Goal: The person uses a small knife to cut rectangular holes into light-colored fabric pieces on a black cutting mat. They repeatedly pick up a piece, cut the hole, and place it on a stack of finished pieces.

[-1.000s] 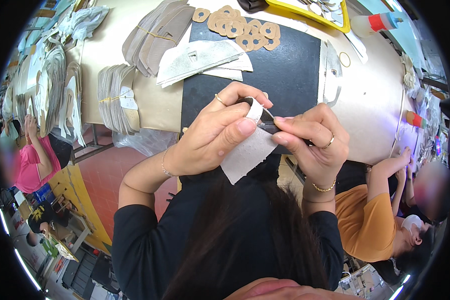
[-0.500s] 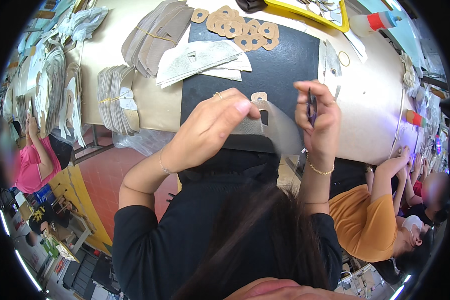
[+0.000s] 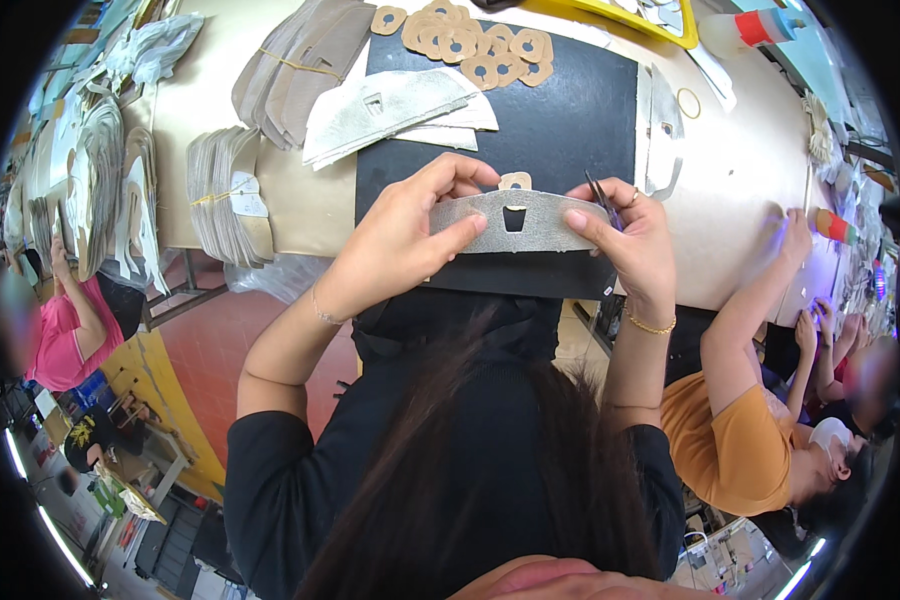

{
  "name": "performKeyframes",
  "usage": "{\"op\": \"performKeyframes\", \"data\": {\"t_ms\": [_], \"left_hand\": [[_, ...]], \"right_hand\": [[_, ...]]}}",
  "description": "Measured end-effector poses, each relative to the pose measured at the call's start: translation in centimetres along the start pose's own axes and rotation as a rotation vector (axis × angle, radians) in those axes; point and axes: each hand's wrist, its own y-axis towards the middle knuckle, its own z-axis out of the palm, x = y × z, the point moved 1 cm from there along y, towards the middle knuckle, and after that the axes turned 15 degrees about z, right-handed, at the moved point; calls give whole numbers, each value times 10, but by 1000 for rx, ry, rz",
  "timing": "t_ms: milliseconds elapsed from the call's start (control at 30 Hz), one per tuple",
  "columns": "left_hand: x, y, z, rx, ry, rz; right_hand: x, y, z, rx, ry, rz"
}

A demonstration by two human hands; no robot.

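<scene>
Above the near part of the black mat (image 3: 580, 120), the left grip (image 3: 415, 220) pinched one end of a curved grey panel (image 3: 545, 217); the right grip (image 3: 642, 245) pinched its other end and held a slender dark tool (image 3: 598, 190). Tan holed patches (image 3: 422, 32) lay at the mat's far edge.

Panel (image 3: 548, 222) between left fingers (image 3: 460, 234) and right fingers (image 3: 592, 228), over mat (image 3: 570, 125); tabs (image 3: 436, 42) at mat's far edge; stacks (image 3: 215, 185) left

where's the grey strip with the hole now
In the head view, the grey strip is just right of centre, held between the left hand and right hand over the black mat.
</scene>
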Motion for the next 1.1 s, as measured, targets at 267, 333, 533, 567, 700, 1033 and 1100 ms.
{"op": "performKeyframes", "data": {"t_ms": [267,333,533,567,700,1033,1100], "left_hand": [[23,-4,4,28,162,-97],[30,-7,5,49,162,-127],[42,-12,3,55,131,-266],[42,-12,2,61,151,-266],[41,-10,-2,68,223,-199],[40,18,4,-40,249,-160],[42,21,5,-57,277,-170]], "right_hand": [[-40,6,12,5,-56,24],[-48,7,14,34,-7,-52],[-63,6,21,40,40,-44],[-64,6,21,45,38,-45],[-65,8,25,28,74,-65],[-44,23,10,-200,-53,-62],[-39,28,8,-231,-76,-29]]}}
